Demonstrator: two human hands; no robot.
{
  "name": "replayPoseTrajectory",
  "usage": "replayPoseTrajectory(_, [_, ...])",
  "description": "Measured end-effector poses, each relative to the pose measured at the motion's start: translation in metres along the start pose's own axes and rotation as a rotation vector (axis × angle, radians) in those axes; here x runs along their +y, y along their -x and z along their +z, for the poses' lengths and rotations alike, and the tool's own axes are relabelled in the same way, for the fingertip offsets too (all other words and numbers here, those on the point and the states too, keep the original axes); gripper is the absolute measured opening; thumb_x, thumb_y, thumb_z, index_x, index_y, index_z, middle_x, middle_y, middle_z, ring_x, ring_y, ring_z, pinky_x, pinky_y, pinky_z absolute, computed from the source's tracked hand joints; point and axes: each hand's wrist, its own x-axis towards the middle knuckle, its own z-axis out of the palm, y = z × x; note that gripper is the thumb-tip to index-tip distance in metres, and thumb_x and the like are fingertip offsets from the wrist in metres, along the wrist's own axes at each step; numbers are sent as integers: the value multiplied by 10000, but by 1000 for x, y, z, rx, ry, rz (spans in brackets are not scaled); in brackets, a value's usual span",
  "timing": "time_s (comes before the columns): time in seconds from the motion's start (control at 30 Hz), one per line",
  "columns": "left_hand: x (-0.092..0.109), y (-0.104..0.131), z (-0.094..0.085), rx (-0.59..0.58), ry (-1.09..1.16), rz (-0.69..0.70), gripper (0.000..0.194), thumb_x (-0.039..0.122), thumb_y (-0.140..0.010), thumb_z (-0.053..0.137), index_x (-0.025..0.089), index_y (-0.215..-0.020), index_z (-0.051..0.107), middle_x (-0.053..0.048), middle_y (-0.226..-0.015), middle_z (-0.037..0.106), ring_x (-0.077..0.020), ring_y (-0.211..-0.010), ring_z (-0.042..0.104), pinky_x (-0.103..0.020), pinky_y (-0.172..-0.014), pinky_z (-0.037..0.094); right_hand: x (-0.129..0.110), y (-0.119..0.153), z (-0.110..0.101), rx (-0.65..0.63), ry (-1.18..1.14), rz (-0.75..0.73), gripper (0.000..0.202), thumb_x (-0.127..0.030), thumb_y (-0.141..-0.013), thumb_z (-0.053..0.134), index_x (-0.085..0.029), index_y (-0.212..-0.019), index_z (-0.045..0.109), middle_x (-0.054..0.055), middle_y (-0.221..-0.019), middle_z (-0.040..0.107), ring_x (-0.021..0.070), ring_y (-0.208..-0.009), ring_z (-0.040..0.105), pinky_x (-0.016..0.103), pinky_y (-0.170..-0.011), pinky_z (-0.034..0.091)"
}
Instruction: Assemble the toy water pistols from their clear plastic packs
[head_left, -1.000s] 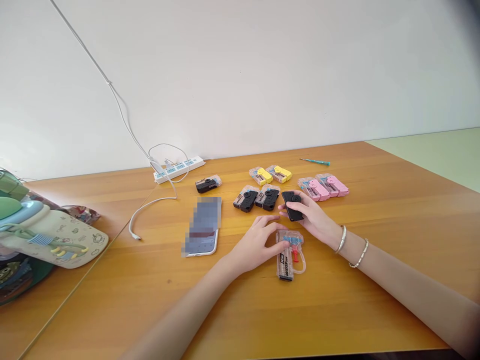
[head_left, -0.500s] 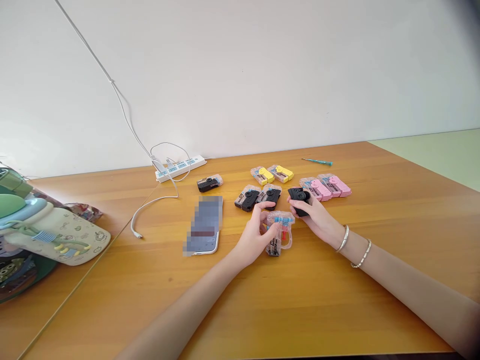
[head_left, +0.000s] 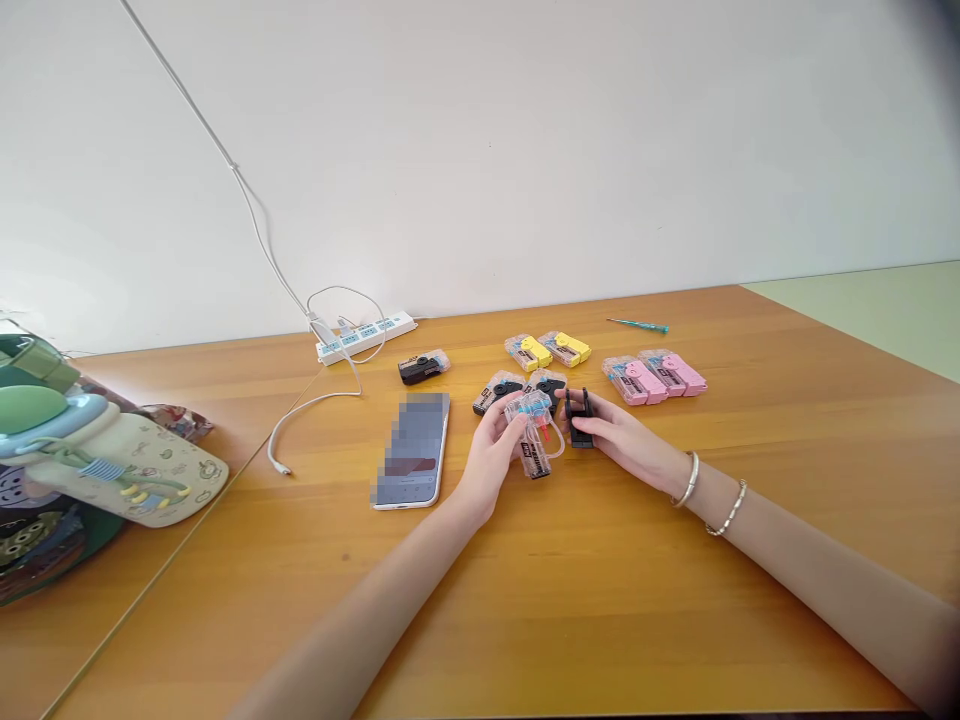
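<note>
Pinching the clear toy gun (head_left: 535, 458), left hand (head_left: 490, 456) half curled.

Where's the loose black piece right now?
In the head view, the black piece is in the right hand, just right of the clear toy gun in the left hand.

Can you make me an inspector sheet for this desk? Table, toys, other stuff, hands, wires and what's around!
Surface: brown table, seam at left
Toys: clear toy and black part in hand; two yellow toys, two pink toys, three black toys
Clutter: phone, screwdriver, bottle
Hands: left hand holds the clear toy; right hand holds the black part
Cables: white cable reaches power strip; loose plug on table
Surroundings: white wall; green surface at right
</note>
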Motion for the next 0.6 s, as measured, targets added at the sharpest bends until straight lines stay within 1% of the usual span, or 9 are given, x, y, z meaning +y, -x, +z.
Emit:
replayPoseTrajectory(0.07, [2, 1, 1, 0, -24, 21, 384, 325, -813, 544, 229, -1180, 481, -52, -1097, 622, -187, -953, 595, -230, -651, 496, 0, 2, 0, -32, 105, -23, 389, -303, -744, 620, -244, -1118, 533, 9, -1028, 580, 141, -820, 531, 299, -771, 434])
replayPoseTrajectory(0.1, [3, 2, 1, 5, -45, 34, 375, 328, -822, 528, 231, -1180, 474, -51, -1099, 618, -185, -931, 598, -223, -617, 494, -1, 3, 0, -39, 155, -28, 390, -321, -756, 616, -240, -1125, 523, 14, -1029, 574, 134, -785, 536, 297, -740, 447])
replayPoseTrajectory(0.17, [4, 3, 2, 35, -95, 75, 331, 322, -847, 480, 227, -1164, 477, -46, -1099, 610, -173, -893, 600, -215, -591, 488, -1, 5, 2, -52, 231, -20, 388, -360, -776, 599, -231, -1126, 493, 6, -931, 569, 118, -676, 544, 288, -647, 469])
replayPoseTrajectory(0.27, [4, 4, 2, 92, -165, 142, 273, 286, -872, 416, 214, -1122, 497, -34, -1063, 613, -156, -892, 592, -228, -678, 493, 2, 8, 7, -130, 314, -18, 387, -414, -795, 575, -225, -1102, 434, -44, -736, 509, 80, -479, 497, 246, -473, 440])
replayPoseTrajectory(0.33, [4, 4, 2, 102, -199, 163, 262, 269, -874, 401, 212, -1112, 497, -28, -1037, 615, -155, -909, 584, -239, -724, 489, 4, 11, 10, -196, 366, -22, 426, -438, -784, 588, -229, -1103, 397, -61, -699, 485, 58, -412, 454, 213, -397, 394])
replayPoseTrajectory(0.43, [3, 4, 2, 57, -248, 192, 260, 269, -878, 393, 215, -1117, 480, -26, -1022, 605, -155, -902, 577, -248, -740, 480, 6, 15, 13, -219, 420, -16, 468, -475, -795, 563, -235, -1138, 355, -73, -672, 467, 40, -388, 406, 182, -359, 348])
replayPoseTrajectory(0.53, [1, 4, 0, -4, -337, 250, 255, 286, -889, 383, 213, -1116, 472, -15, -984, 599, -142, -874, 568, -247, -779, 454, 5, 18, 15, -192, 442, -25, 440, -500, -826, 502, -235, -1143, 352, -90, -610, 426, 43, -394, 382, 169, -363, 333])
replayPoseTrajectory(0.6, [0, 4, -2, -32, -400, 272, 251, 298, -894, 378, 214, -1114, 463, -8, -944, 600, -139, -845, 561, -243, -774, 441, 4, 19, 16, -173, 455, -29, 429, -507, -826, 497, -236, -1128, 358, -100, -577, 413, 47, -380, 372, 166, -351, 321])
